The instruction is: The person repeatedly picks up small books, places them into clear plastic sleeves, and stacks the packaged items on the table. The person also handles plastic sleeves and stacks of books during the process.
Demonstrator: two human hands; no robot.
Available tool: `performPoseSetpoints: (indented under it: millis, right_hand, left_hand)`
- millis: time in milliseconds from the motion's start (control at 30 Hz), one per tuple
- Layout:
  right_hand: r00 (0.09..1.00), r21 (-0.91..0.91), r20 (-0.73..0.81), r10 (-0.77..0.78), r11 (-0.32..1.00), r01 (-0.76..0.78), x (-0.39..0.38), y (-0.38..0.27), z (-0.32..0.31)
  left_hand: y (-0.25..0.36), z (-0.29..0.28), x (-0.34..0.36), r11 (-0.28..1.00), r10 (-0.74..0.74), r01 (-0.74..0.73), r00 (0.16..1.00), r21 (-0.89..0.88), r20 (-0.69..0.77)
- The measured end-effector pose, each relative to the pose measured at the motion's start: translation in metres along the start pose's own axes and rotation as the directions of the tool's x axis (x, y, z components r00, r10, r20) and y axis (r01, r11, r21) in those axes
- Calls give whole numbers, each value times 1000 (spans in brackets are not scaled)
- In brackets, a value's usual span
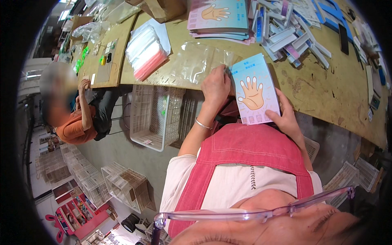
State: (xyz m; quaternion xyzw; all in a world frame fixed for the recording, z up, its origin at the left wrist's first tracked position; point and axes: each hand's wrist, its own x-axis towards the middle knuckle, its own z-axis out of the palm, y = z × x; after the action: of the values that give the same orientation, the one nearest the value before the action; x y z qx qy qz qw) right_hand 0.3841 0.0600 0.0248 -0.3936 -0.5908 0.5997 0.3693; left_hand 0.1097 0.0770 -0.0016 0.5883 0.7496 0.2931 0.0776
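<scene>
My right hand grips a light blue and pink card with a cartoon hand on it, thumb on its front, held at the table's edge. Just left of the card, my left hand pinches the edge of a clear plastic bag lying on the yellowish table. Behind, a stack of similar printed cards sits at the back, beside a jumbled pile of slim white, blue and purple boxes. A bundle of clear bags with pink edges lies to the left.
A co-worker in an orange top sits at the adjoining table to the left. Plastic crates stand under and behind the table on the floor. A dark phone and blue plastic pieces lie at the back right. A brown carton is at the back.
</scene>
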Motion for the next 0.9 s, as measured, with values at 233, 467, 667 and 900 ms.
performPoseSetpoints:
  millis: [233,467,667,900]
  right_hand:
    - [975,105,-218,40,994,-18,-4,-5,-12]
    - [997,-130,-57,-48,991,41,5,6,-7]
    - [965,156,29,262,952,-263,18,-6,-6]
    - [940,130,118,321,933,-335,29,-4,-10]
  left_hand:
    - [-6,6,-1,999,17,-16,1000,43,-22]
    - [0,0,2,999,39,-39,999,-13,-26]
    - [-1,6,1,991,111,-115,993,-68,-49]
    - [-2,8,16,985,171,-172,985,-30,-14]
